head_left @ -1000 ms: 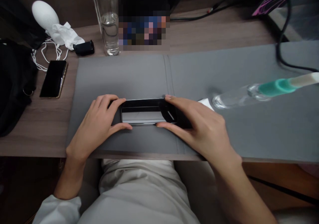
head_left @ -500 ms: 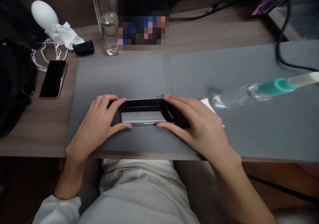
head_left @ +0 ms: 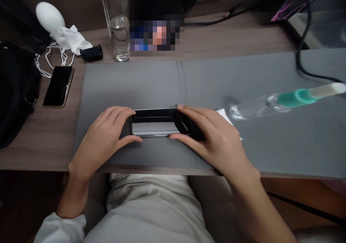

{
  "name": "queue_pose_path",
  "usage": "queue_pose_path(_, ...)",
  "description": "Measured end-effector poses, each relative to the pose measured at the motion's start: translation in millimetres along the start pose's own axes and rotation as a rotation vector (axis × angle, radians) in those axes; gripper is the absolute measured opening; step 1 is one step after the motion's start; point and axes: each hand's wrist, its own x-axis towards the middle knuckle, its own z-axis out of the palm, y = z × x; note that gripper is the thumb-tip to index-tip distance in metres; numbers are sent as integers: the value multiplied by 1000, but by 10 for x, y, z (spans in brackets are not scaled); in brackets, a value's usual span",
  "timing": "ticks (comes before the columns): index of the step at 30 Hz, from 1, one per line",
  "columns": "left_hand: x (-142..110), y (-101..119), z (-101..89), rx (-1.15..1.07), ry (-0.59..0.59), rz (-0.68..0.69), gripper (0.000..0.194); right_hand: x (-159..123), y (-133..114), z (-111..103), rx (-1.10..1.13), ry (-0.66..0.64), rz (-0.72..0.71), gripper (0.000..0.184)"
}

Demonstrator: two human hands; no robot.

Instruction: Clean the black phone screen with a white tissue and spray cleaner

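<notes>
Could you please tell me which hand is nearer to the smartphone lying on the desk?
Left. The left hand is on the mat, right of the smartphone and apart from it; the right hand lies beyond the black device.

Black smartphone (head_left: 155,122), flat, sideways

A pixelated patch (head_left: 156,34) beside the water bottle (head_left: 119,30), seemingly unreadable

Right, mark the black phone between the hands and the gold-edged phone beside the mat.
Black glossy phone (head_left: 155,123), head view, on its screen.
Gold-edged black phone (head_left: 57,86), head view, on its dark screen.
</notes>
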Motion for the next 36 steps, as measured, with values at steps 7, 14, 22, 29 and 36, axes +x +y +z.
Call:
queue_pose_path(7, -108, -27, -55, -12, -13, 1, 44, -2, -8, -9, 10, -6, 11, 71)
queue_pose_path(14, -108, -40, -32, -10, 22, 24, 39, -2, -5, -16, 12, -18, 19, 72)
queue_pose_path(22, -66, 20, -31, 17, 23, 22, 35, -6, -5, -6, -4, -9, 15, 70)
queue_pose_path(29, -50, 20, -22, 14, 27, 39, 36, -6, -8, -4, -10, -9, 13, 69)
queue_pose_path(36, -47, 8, -37, 30, 32, 48, 35, -3, -14, -3, -5, -3, 6, 69)
